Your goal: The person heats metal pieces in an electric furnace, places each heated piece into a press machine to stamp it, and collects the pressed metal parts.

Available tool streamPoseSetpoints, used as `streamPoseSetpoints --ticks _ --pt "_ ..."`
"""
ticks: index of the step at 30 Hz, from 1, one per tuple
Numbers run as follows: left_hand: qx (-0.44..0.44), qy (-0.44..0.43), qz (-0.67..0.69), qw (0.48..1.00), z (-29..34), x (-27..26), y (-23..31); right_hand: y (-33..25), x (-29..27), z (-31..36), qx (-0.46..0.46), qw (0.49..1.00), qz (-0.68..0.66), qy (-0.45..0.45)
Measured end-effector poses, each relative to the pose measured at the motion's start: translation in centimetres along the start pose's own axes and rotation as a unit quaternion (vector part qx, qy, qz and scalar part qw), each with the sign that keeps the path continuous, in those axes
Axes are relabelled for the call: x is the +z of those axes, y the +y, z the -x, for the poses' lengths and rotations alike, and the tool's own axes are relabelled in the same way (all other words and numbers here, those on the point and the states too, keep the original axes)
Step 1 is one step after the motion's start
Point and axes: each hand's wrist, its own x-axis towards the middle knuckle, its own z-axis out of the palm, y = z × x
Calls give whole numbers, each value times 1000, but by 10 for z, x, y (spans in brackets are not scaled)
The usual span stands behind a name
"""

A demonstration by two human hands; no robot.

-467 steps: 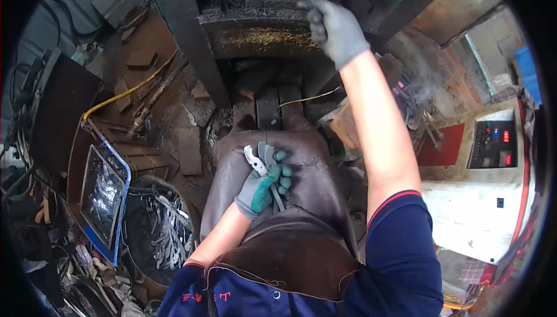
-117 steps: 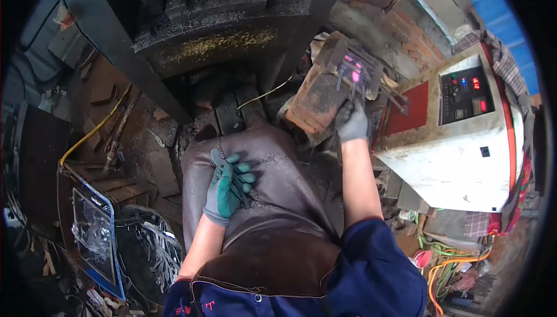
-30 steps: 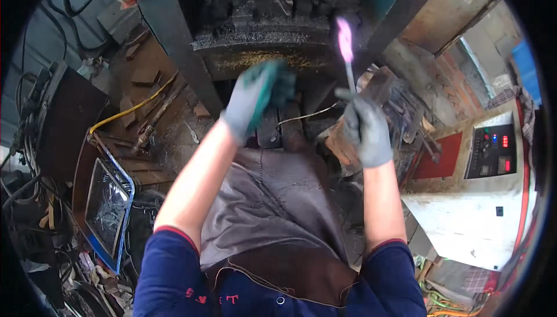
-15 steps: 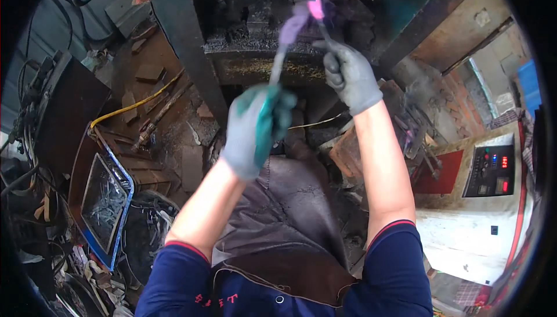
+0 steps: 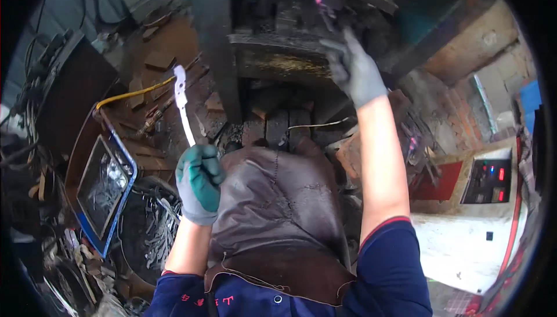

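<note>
Left hand (image 5: 199,182) fingers clamped on metal strip (image 5: 183,103), long axis pointing up-away; right hand (image 5: 353,67) fingers curled at press (image 5: 278,61), grip unclear.

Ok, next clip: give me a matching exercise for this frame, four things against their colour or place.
Things:
1. left hand
2. right hand
3. metal piece
4. control box

Descriptions:
a. grey glove, raised at the dark machine
b. far right, with red lights
c. green glove, over the leather apron
d. pale, held in the green glove

Pairs: 1-c, 2-a, 3-d, 4-b
</note>
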Motion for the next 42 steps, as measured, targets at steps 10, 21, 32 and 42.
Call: streamPoseSetpoints --ticks 10,21,32,42 --pt "94 287 -118 946 -55 -160 53 140 -76 147 116 981 -138 69" --pt "-12 -23 -34 999 -49 -55 -28 189 -193 205 -56 866 -182 462" --pt "-84 -130 -93 984 -34 32 -44 182 -203 235 -139 860 26 491" --pt "-107 -271 -91 952 -127 181 -39 69 -99 158 -124 976 -161 83"
